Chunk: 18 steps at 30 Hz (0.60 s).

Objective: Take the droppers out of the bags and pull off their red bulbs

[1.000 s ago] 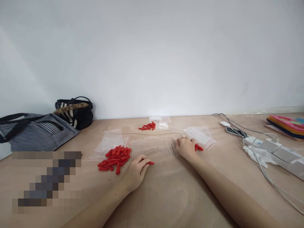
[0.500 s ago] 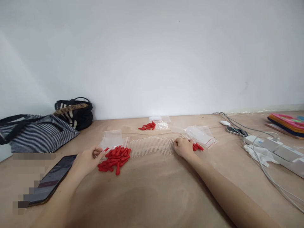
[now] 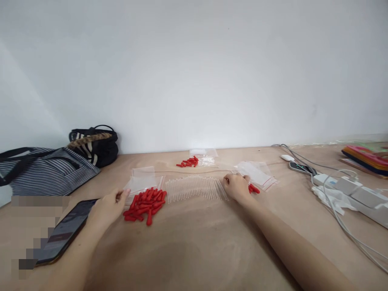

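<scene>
My left hand [image 3: 109,205] is at the left of a heap of red rubber bulbs [image 3: 147,206], its fingers curled toward the thumb; whatever they may hold is hidden. In the middle lies a row of thin clear tubes [image 3: 192,188], set side by side. At the row's right end is my right hand [image 3: 237,187], thumb and fingers closed together beside the last tubes. What it pinches, if anything, does not show. A few red bulbs [image 3: 254,188] lie just right of that hand.
Clear zip bags [image 3: 256,173] lie behind my right hand, another bag [image 3: 143,173] behind the heap. Farther back are a small group of red bulbs [image 3: 188,162] and bagged tubes [image 3: 208,160]. A phone [image 3: 68,230] and striped bag [image 3: 54,173] are left; a power strip [image 3: 357,194] with cables is right.
My left hand has drawn back slightly left, away from the red bulbs. My right hand has shifted a little right, and more of the tubes at the row's right end show.
</scene>
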Each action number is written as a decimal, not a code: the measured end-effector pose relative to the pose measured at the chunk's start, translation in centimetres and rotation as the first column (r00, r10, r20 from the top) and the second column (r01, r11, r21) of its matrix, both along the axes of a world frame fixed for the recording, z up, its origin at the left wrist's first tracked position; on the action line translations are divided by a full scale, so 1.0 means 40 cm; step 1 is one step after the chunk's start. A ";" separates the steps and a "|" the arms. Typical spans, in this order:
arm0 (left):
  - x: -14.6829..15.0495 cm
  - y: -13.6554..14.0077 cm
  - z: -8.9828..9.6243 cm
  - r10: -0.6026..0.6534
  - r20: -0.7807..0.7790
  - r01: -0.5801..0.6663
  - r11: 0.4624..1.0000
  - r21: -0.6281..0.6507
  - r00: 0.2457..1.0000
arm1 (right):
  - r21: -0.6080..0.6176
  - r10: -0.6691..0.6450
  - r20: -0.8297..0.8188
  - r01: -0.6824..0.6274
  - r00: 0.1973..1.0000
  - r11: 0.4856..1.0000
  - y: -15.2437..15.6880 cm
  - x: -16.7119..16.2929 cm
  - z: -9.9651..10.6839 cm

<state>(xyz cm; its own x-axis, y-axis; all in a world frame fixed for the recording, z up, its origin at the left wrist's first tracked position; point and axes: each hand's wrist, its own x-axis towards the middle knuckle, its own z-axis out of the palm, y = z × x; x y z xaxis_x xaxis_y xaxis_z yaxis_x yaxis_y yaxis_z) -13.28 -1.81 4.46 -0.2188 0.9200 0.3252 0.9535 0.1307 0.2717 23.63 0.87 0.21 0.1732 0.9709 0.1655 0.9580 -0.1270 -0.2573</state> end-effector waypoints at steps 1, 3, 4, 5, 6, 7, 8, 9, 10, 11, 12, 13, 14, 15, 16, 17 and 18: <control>0.020 -0.004 -0.004 0.002 -0.063 0.003 0.997 0.076 0.998 | -0.001 -0.019 -0.004 0.019 1.000 1.000 0.003 0.013 0.009; 0.081 -0.018 -0.021 -0.098 -0.144 0.127 0.970 0.208 0.985 | -0.018 -0.065 -0.011 0.065 0.998 0.998 0.010 0.049 0.027; 0.118 -0.028 -0.035 -0.195 -0.131 0.224 0.935 0.274 0.972 | -0.034 -0.090 -0.012 0.089 0.996 0.995 0.013 0.069 0.034; 0.157 -0.040 -0.052 -0.362 -0.134 0.386 0.884 0.263 0.922 | -0.053 -0.109 -0.012 0.108 0.994 0.993 0.015 0.088 0.040; 0.194 -0.052 -0.070 -0.539 -0.142 0.557 0.800 0.224 0.830 | -0.075 -0.122 -0.011 0.121 0.992 0.990 0.016 0.106 0.044; 0.227 -0.066 -0.088 -0.681 -0.136 0.695 0.704 0.146 0.719 | -0.097 -0.130 -0.009 0.129 0.991 0.987 0.016 0.120 0.046; 0.256 -0.078 -0.104 -0.773 -0.112 0.781 0.621 0.071 0.625 | -0.119 -0.133 -0.007 0.132 0.991 0.984 0.016 0.129 0.046; 0.277 -0.089 -0.118 -0.837 -0.069 0.839 0.544 -0.002 0.543 | -0.138 -0.133 -0.005 0.131 0.991 0.982 0.015 0.133 0.044; 0.292 -0.098 -0.128 -0.868 -0.019 0.866 0.496 -0.066 0.496 | -0.153 -0.131 -0.002 0.129 0.991 0.980 0.014 0.133 0.042; 0.301 -0.103 -0.135 -0.879 0.028 0.875 0.470 -0.111 0.476 | -0.166 -0.126 0.001 0.125 0.992 0.978 0.014 0.129 0.040; 0.305 -0.106 -0.139 -0.877 0.069 0.875 0.462 -0.145 0.475 | -0.175 -0.122 0.005 0.121 0.993 0.977 0.014 0.124 0.037; 0.306 -0.107 -0.140 -0.869 0.099 0.869 0.467 -0.165 0.485 | -0.182 -0.119 0.010 0.118 0.993 0.976 0.014 0.117 0.036; 0.304 -0.107 -0.140 -0.861 0.119 0.864 0.473 -0.175 0.495 | -0.188 -0.117 0.016 0.118 0.993 0.975 0.014 0.110 0.035; 0.302 -0.106 -0.138 -0.855 0.132 0.860 0.477 -0.180 0.502 | -0.194 -0.117 0.022 0.119 0.993 0.974 0.014 0.104 0.034; 0.300 -0.105 -0.135 -0.851 0.144 0.858 0.477 -0.189 0.505 | -0.198 -0.117 0.026 0.120 0.993 0.973 0.013 0.099 0.035; 0.298 -0.104 -0.132 -0.849 0.154 0.857 0.475 -0.199 0.506 | -0.202 -0.118 0.028 0.122 0.993 0.972 0.012 0.096 0.036; 0.298 -0.104 -0.129 -0.845 0.164 0.854 0.475 -0.210 0.510 | -0.206 -0.119 0.027 0.122 0.993 0.971 0.011 0.094 0.036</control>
<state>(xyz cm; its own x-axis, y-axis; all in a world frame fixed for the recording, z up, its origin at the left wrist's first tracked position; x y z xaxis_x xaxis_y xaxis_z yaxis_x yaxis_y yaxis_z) -1.35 -5.96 -0.69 0.7070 0.7022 0.0845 0.6249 -0.6761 0.3904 27.39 1.33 1.66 0.2901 0.9564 -0.0330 0.9358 -0.2907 -0.1994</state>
